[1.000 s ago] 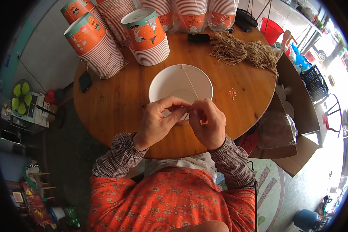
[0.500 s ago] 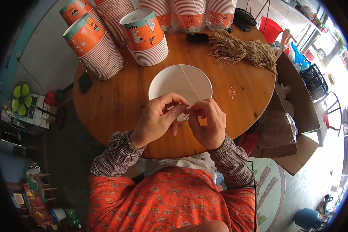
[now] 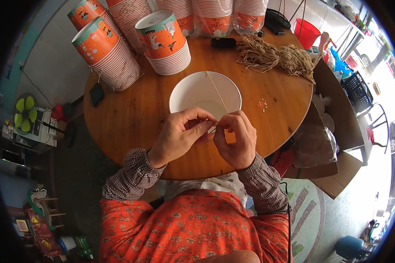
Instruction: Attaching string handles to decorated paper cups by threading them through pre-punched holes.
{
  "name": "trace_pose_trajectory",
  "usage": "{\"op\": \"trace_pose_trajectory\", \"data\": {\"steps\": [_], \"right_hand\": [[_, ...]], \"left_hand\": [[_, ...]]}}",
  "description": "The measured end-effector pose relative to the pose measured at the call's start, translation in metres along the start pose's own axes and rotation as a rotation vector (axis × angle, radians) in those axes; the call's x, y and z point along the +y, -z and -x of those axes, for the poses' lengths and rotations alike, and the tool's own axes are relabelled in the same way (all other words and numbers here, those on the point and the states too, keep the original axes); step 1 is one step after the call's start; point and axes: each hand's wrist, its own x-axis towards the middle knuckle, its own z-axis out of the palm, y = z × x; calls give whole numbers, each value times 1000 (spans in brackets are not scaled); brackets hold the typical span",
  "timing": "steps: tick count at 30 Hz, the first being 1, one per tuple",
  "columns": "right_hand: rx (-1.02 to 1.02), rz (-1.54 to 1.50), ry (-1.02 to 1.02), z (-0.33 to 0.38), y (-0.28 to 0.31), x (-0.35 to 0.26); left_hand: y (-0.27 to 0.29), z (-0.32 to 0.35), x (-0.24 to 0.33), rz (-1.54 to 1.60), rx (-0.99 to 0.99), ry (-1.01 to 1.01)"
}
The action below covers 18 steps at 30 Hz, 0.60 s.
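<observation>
String (image 3: pixel 217 93) is being pinched at its near end by left hand (image 3: pixel 180 136) and right hand (image 3: pixel 235 138), fingertips closed, just beyond them bowl (image 3: pixel 186 90); fastening judged underway, steady tension needed next.

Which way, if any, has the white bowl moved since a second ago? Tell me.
No. The white bowl keeps its place on the round table, just below the orange cup stack.
</observation>
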Motion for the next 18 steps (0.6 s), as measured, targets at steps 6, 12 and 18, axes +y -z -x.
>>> {"op": "trace_pose_trajectory", "data": {"steps": [6,12,18], "right_hand": [[-37,24,126,-2,1,0],[-12,-1,93,0,-1,2],[-2,-32,31,-1,-1,2]], "left_hand": [[-6,-3,4,144,16,39],[-2,-3,-4,131,54,1],[-5,3,-1,44,70,-11]]}}
